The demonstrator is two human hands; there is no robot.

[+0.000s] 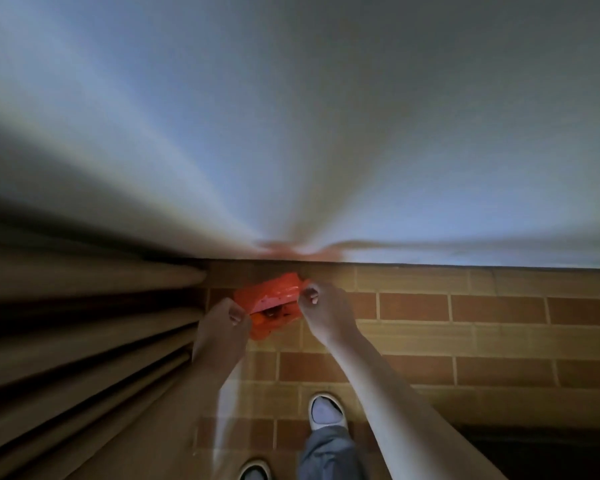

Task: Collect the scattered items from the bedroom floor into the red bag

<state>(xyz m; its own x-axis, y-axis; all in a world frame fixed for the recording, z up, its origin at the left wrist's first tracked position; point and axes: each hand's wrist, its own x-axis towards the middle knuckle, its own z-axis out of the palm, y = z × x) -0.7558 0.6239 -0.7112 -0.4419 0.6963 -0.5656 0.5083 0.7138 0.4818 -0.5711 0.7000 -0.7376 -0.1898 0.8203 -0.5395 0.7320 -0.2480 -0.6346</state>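
Note:
The red bag [271, 299] is a thin plastic one, held above the brick-patterned floor close to the wall. My left hand [224, 325] pinches its near left edge and my right hand [321, 306] pinches its right edge, and the mouth gapes between them. Dark shapes show inside the opening; what they are I cannot tell. No loose items show on the visible floor.
A pale wall [326, 133] rises straight ahead and meets the floor [465, 341] just past the bag. Beige curtain folds [84, 341] fill the left side. My feet in white slippers [326, 412] stand below the bag. A dark edge [534, 445] lies at the lower right.

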